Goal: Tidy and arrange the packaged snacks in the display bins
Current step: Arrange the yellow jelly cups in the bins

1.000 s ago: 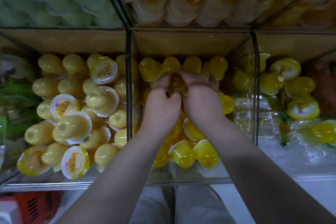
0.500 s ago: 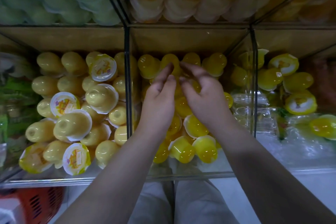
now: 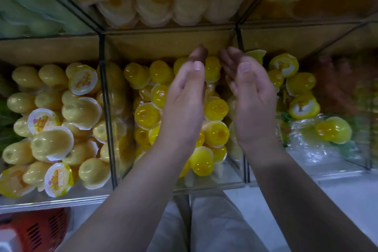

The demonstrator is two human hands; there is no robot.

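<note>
Bright yellow jelly cups [image 3: 147, 115] fill the middle glass bin [image 3: 212, 185]. My left hand [image 3: 184, 104] and my right hand [image 3: 251, 98] hover above the pile, palms facing each other, fingers straight and held apart. Neither hand holds a cup. Both hands hide part of the pile's centre and back.
The left bin holds pale yellow jelly cups [image 3: 51, 145], some with printed lids up. The right bin [image 3: 347, 168] has a few yellow cups [image 3: 333, 130] on clear wrapping. Bins of snacks sit on the shelf above. A red basket [image 3: 36, 231] is at lower left.
Both hands let go of the cups at the pile's middle, lifted, opened and moved apart. The view shifted so the middle bin sits more to the right.
</note>
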